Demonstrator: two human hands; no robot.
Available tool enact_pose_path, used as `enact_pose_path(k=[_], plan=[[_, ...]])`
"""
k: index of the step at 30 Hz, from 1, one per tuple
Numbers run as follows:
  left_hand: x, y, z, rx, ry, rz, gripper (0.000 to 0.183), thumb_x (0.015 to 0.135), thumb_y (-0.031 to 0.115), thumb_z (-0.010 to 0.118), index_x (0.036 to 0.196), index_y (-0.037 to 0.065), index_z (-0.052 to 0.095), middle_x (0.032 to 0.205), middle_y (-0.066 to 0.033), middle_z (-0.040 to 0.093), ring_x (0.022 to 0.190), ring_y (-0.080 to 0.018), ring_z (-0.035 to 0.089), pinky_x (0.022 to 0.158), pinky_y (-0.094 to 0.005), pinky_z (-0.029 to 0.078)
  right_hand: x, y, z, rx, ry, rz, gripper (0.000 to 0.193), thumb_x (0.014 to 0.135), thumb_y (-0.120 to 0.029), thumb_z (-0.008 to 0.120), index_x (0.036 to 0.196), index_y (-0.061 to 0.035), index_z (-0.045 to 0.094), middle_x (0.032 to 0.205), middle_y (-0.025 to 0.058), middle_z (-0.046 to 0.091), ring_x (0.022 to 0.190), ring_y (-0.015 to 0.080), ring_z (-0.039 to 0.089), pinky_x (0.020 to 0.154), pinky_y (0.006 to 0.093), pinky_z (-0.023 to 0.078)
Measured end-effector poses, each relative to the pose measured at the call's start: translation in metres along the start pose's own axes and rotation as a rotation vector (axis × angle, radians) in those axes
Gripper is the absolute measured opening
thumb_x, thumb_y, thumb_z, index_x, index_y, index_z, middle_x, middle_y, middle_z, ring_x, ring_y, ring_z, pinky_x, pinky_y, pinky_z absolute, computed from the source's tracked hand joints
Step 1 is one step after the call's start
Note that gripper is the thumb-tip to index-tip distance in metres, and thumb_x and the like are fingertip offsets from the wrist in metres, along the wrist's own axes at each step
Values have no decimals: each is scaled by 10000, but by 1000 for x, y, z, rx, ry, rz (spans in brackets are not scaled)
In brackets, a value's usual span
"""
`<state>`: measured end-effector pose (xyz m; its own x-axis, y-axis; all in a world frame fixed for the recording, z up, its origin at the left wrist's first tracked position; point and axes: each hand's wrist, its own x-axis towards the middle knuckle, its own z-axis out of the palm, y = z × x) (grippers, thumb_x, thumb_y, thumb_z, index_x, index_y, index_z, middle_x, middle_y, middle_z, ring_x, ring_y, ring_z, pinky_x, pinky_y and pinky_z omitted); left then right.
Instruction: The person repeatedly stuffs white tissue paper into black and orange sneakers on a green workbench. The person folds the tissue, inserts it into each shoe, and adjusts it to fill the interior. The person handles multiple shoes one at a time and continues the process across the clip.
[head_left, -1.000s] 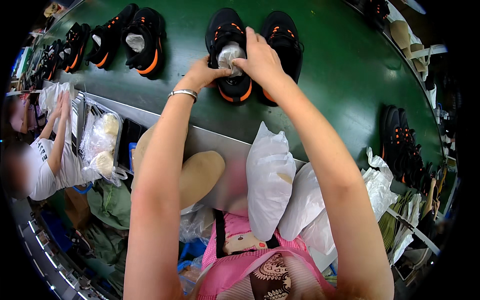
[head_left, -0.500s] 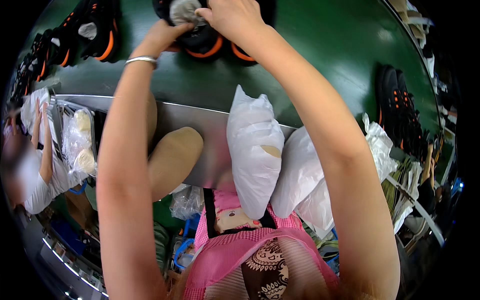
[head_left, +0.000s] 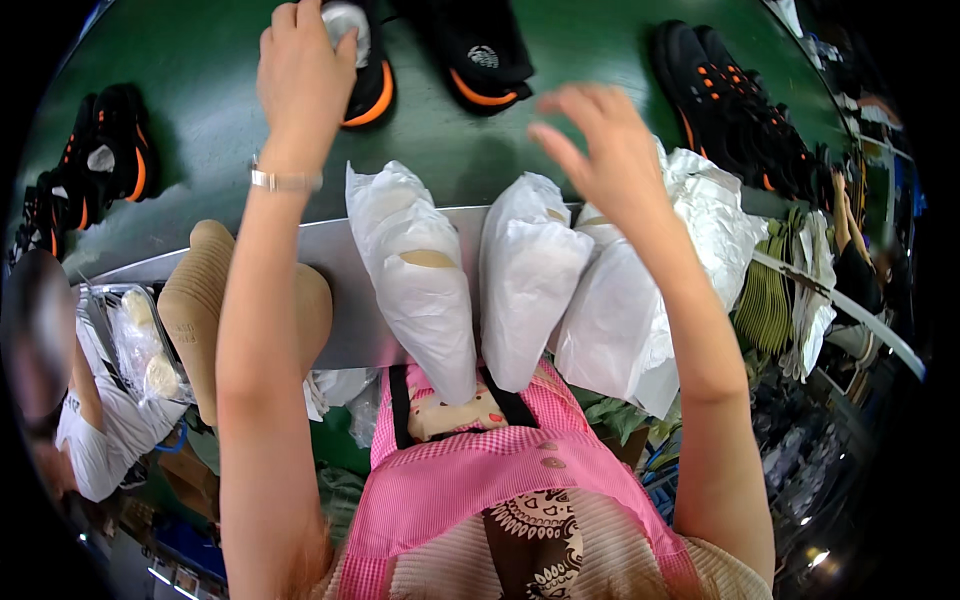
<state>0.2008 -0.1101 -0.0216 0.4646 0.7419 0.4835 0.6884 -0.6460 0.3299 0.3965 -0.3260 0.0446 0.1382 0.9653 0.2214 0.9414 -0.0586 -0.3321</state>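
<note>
At the top of the view, a black shoe [head_left: 374, 88] with an orange-edged heel has crumpled white paper [head_left: 347, 27] in its opening. My left hand [head_left: 308, 70] is at that shoe's left side, its fingers curled over the rim and its thumb by the paper. To the right lies a second black shoe [head_left: 480, 45], its inside uncovered and a pale round mark showing on the insole. My right hand [head_left: 600, 145] hovers right of this shoe, blurred, fingers apart, holding nothing. Both shoes' toes are cut off by the picture's upper edge.
White paper-wrapped bundles [head_left: 415, 275] lean on the green table's metal edge [head_left: 350, 330], one with tan showing through. A stack of tan insoles [head_left: 200, 310] stands left. Shoe rows line the left [head_left: 110, 150] and right [head_left: 715, 95]. Another person [head_left: 100, 430] is at far left.
Both hands were at the paper-stuffed shoe. My right hand has come away toward the right and nearer me; my left hand has stayed at the shoe. The whole view has shifted rightward.
</note>
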Motion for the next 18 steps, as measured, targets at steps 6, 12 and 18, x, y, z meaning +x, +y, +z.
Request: enact_pose_path(k=[6, 12, 18], plan=[[-74, 127, -50, -891, -781, 5, 204, 899, 191, 592, 951, 16, 684, 813, -121, 635, 699, -198, 588, 644, -302, 463, -100, -37, -20, 217, -219, 234, 325, 741, -245, 726, 977, -50, 619, 966, 114, 607, 922, 298, 586, 780, 390, 485], [-99, 137, -50, -851, -941, -46, 308, 917, 253, 541, 842, -12, 680, 791, -155, 617, 724, -320, 600, 662, -361, 455, -106, -49, -12, 186, -32, 159, 437, 703, -306, 754, 1018, -54, 586, 969, 139, 606, 916, 307, 592, 769, 393, 486], [-93, 134, -56, -912, -1004, -87, 318, 934, 244, 537, 877, -42, 665, 888, -129, 626, 793, -228, 597, 712, -313, 449, -111, -46, -17, 543, -249, 335, 463, 743, -352, 739, 1029, -27, 574, 981, 165, 651, 836, 348, 636, 716, 411, 498]])
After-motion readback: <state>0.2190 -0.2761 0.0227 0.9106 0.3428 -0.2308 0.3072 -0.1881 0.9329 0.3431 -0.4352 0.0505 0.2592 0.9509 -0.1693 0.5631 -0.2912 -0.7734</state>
